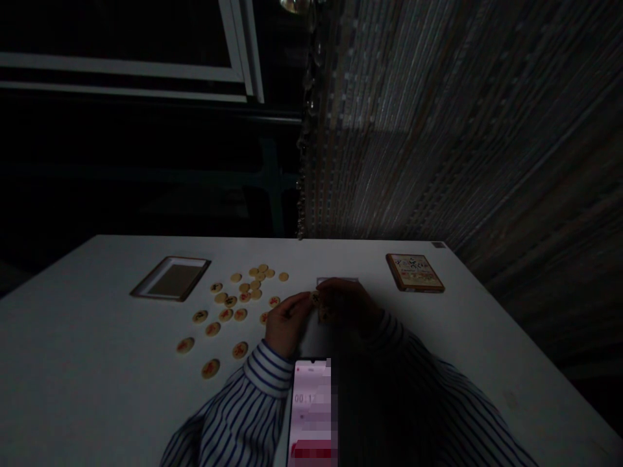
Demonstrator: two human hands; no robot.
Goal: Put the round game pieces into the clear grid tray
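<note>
Over the middle of the white table, my left hand (286, 325) and my right hand (349, 305) meet at the fingertips. Between them is a round wooden xiangqi piece (315, 298) with a dark character, pinched by closed fingers on both sides. Just below it, another xiangqi piece (325, 315) shows dimly in the right hand's shadow. A pale rectangular tray or card (337, 281) shows partly behind the right hand, which hides most of it. To the left of my left hand lie many loose pieces, including a red-marked xiangqi piece (240, 350).
A lit phone with a timer (311, 408) lies between my forearms. An open shallow box part (137, 290) rests at the far left, and a printed box lid (416, 272) at the far right. Behind the table (97, 389) hangs a string curtain (379, 130).
</note>
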